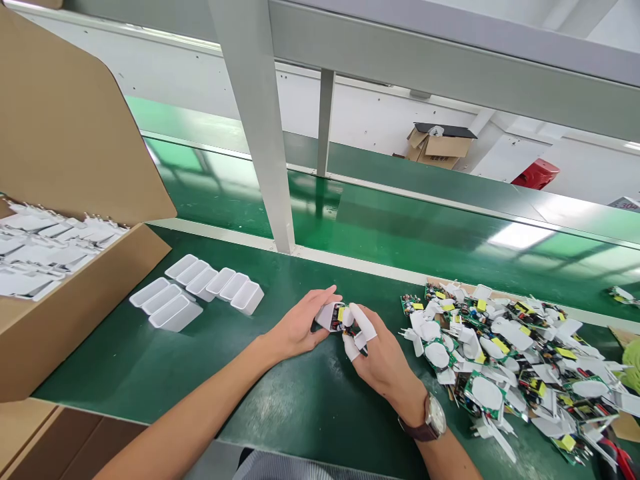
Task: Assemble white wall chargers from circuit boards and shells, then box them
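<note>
In the head view my left hand [299,323] is closed around a white plastic housing [326,316] near the table's middle. My right hand [383,353], with white covers on its thumb and a finger, grips a circuit board [340,316] with yellow and black parts. The board meets the housing's open end; how far it sits inside is hidden by my fingers. To the left lie several white housings [175,312] in rows, open side up. A heap of circuit boards with white plastic pieces [487,393] spreads to the right of my right hand.
A large cardboard box [90,280] with white plug pieces [50,243] stands at the left, its flap raised. A grey post [260,127] rises from the green table's [290,413] back edge. Farther back are a smaller carton [443,148] and a red bag [537,175].
</note>
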The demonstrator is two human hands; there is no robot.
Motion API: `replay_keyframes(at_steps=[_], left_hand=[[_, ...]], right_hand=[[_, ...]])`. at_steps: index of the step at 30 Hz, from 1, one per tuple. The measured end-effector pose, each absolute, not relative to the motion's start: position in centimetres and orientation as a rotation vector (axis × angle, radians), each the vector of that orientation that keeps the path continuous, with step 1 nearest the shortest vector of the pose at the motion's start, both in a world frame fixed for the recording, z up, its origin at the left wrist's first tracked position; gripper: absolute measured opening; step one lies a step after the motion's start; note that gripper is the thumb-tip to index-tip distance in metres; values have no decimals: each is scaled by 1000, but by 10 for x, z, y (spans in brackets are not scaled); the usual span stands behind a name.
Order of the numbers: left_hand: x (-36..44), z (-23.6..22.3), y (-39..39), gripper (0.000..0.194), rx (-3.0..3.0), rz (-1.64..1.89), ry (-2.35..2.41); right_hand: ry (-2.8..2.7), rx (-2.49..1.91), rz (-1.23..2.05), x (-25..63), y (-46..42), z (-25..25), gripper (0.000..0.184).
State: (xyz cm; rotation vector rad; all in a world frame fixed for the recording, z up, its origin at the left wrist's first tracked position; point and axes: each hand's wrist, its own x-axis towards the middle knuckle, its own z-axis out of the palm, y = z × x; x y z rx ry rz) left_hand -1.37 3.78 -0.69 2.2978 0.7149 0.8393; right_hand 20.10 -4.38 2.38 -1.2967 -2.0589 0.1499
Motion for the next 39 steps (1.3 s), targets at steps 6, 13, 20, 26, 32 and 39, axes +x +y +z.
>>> replay_keyframes(at_steps=[6,13,20,26,32,39], left_hand=[[-14,-8,37,88,2313,854,711],[-12,-2,37,90,2312,874,699],[-12,-5,37,89,2305,860,708],[-12,-7,37,88,2298,853,709],[-8,-3,35,89,2300,859,681],[-4,-6,28,83,2301,751,673]], right_hand=[[-2058,-1292,145,200,-44,24,65],[-2052,-1289,158,201,-44,23,66],[-2050,-1302,177,202,-44,23,68],[-2036,-1309,193,202,-44,23,68],[-2067,-1293,200,203,-41,23,69],[-2029,-1301,316,212,-47,27,66]])
